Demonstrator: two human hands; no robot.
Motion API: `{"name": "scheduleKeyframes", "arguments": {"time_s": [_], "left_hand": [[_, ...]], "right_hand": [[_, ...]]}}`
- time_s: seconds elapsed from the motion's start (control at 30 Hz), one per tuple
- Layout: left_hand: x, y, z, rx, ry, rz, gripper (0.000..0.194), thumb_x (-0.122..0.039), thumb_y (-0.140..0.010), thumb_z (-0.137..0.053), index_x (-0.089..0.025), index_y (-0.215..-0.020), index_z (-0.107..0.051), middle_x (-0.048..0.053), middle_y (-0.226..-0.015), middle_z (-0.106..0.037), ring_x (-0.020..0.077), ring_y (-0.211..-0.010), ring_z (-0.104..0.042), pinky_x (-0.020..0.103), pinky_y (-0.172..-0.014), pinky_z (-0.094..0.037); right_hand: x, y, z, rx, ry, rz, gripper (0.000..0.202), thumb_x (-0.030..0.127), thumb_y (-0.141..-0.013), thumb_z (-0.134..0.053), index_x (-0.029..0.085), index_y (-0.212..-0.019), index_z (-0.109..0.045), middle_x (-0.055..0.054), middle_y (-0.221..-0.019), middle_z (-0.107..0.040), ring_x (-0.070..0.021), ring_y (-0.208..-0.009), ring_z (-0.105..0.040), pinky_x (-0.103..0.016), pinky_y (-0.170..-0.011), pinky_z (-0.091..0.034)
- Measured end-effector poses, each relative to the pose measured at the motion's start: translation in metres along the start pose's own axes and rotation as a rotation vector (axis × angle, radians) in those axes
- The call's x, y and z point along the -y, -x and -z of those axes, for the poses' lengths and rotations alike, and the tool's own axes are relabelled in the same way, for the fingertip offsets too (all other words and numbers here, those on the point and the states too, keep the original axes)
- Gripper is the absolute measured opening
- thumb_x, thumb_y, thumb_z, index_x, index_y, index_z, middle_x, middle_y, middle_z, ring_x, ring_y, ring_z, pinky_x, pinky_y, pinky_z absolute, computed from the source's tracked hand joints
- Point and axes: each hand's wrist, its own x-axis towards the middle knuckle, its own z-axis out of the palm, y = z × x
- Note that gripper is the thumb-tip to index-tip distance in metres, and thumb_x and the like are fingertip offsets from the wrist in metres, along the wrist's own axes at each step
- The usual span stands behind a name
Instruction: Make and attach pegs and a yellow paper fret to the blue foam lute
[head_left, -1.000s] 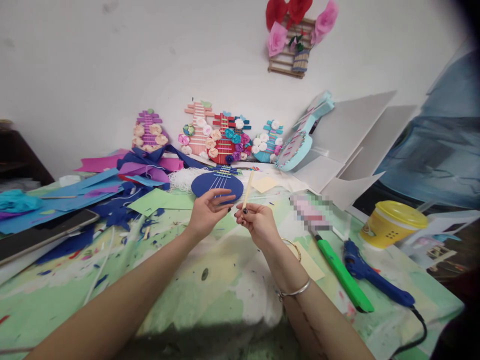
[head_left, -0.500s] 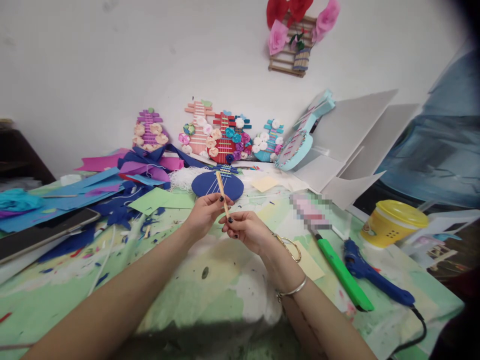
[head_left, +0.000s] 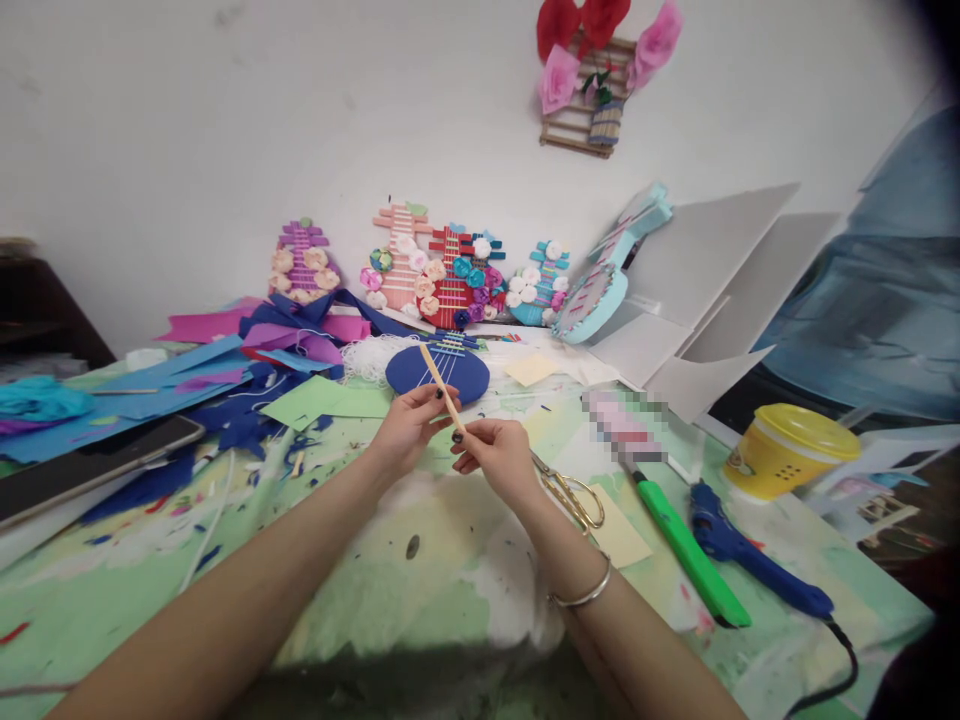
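Between both hands slants a narrow pale-yellow strip [head_left: 436,374], its upper end pointing away to the left; whether it is wood or folded paper I cannot tell. My left hand [head_left: 411,428] pinches it near the middle with thumb and fingers. At its lower end, my right hand [head_left: 498,456] is closed with the thumb on the strip. Just behind the hands lies a round dark-blue miniature stringed instrument [head_left: 474,375] with white strings and a striped neck, partly covered by the strip and left fingers. Gold-handled scissors [head_left: 583,503] rest beside my right wrist.
A green utility knife [head_left: 694,550] and a blue glue gun [head_left: 757,560] with a cord lie at right, near a yellow lidded tub [head_left: 787,455]. Coloured sheets and a phone [head_left: 97,465] occupy the left. Decorated miniature instruments [head_left: 454,285] stand along the wall.
The strip's upper end has swung left, so it slants more. My right hand has turned and shifted slightly right, and more of the scissors shows.
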Motion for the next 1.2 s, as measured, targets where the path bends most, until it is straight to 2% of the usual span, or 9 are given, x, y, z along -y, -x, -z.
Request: {"name": "scheduleKeyframes", "arguments": {"time_s": [0.13,0.23,0.43,0.63,0.77,0.9,1.03,1.13,1.2], "left_hand": [[-0.001,-0.002,0.003,-0.04,0.021,0.012,0.022,-0.028,-0.064,-0.071,-0.016,-0.082,-0.066,0.0,-0.07,-0.06,0.0099,-0.066,-0.054,0.026,-0.067,-0.042],[-0.001,-0.003,0.004,-0.075,0.027,0.022,0.022,-0.028,-0.062,-0.073,-0.015,-0.078,-0.066,0.0,-0.07,-0.061,0.0097,-0.066,-0.055,0.025,-0.068,-0.042],[0.003,-0.006,0.005,-0.111,-0.015,0.042,0.023,-0.03,-0.059,-0.075,-0.013,-0.072,-0.065,0.003,-0.069,-0.062,0.0107,-0.065,-0.056,0.026,-0.066,-0.044],[0.008,-0.002,0.001,-0.021,-0.068,0.046,0.03,-0.026,-0.056,-0.077,-0.013,-0.081,-0.065,0.004,-0.074,-0.064,0.0139,-0.069,-0.06,0.031,-0.071,-0.047],[0.009,0.001,0.0,0.036,-0.177,0.09,0.03,-0.03,-0.06,-0.075,-0.013,-0.081,-0.064,0.006,-0.076,-0.066,0.015,-0.067,-0.062,0.028,-0.065,-0.047],[0.008,-0.002,0.003,0.014,-0.217,0.069,0.032,-0.03,-0.059,-0.075,-0.012,-0.082,-0.063,0.008,-0.076,-0.068,0.0158,-0.067,-0.063,0.026,-0.062,-0.047],[0.005,-0.003,0.003,0.034,-0.167,0.07,0.032,-0.028,-0.056,-0.077,-0.012,-0.078,-0.061,0.007,-0.073,-0.068,0.0176,-0.068,-0.064,0.03,-0.066,-0.049],[0.003,-0.001,-0.001,0.089,-0.1,0.069,0.03,-0.026,-0.057,-0.077,-0.012,-0.077,-0.06,0.007,-0.073,-0.067,0.0191,-0.071,-0.065,0.034,-0.071,-0.05],[0.002,0.0,-0.002,0.117,-0.07,0.086,0.029,-0.026,-0.06,-0.075,-0.012,-0.08,-0.059,0.007,-0.074,-0.067,0.0196,-0.072,-0.065,0.036,-0.073,-0.05]], "right_hand": [[-0.004,0.003,0.0,-0.069,0.238,0.249,0.012,0.024,-0.071,-0.059,0.02,-0.077,-0.068,0.0,-0.058,-0.064,-0.0146,-0.05,-0.063,-0.025,-0.053,-0.05],[-0.004,0.005,0.0,-0.127,0.293,0.317,0.015,0.026,-0.074,-0.056,0.023,-0.081,-0.069,0.0,-0.063,-0.066,-0.0153,-0.054,-0.064,-0.026,-0.055,-0.05],[-0.009,0.001,0.001,-0.207,0.232,0.221,0.013,0.022,-0.069,-0.058,0.02,-0.064,-0.07,-0.001,-0.052,-0.062,-0.0166,-0.046,-0.06,-0.026,-0.047,-0.045],[-0.014,0.0,0.006,-0.286,0.509,0.284,0.013,0.022,-0.071,-0.055,0.022,-0.066,-0.068,-0.002,-0.058,-0.064,-0.016,-0.055,-0.059,-0.026,-0.056,-0.042],[-0.007,-0.001,0.009,-0.291,0.695,0.295,0.016,0.028,-0.076,-0.054,0.021,-0.065,-0.065,-0.002,-0.06,-0.064,-0.0146,-0.056,-0.056,-0.025,-0.057,-0.037],[0.009,0.006,0.027,-0.281,0.943,0.17,0.027,0.039,-0.079,-0.052,0.021,-0.063,-0.063,-0.003,-0.06,-0.063,-0.0147,-0.057,-0.054,-0.025,-0.056,-0.032],[0.02,0.029,0.065,-0.234,1.222,-0.056,0.011,0.027,-0.074,-0.056,0.021,-0.077,-0.064,-0.006,-0.078,-0.066,-0.0178,-0.072,-0.057,-0.025,-0.056,-0.029],[0.02,0.044,0.092,-0.151,1.395,-0.271,0.019,0.025,-0.066,-0.061,0.016,-0.082,-0.063,-0.01,-0.083,-0.064,-0.0224,-0.078,-0.057,-0.026,-0.054,-0.028],[0.018,0.049,0.102,-0.084,1.423,-0.342,0.024,0.027,-0.065,-0.061,0.015,-0.086,-0.062,-0.011,-0.084,-0.063,-0.0225,-0.077,-0.057,-0.026,-0.054,-0.029]]}}
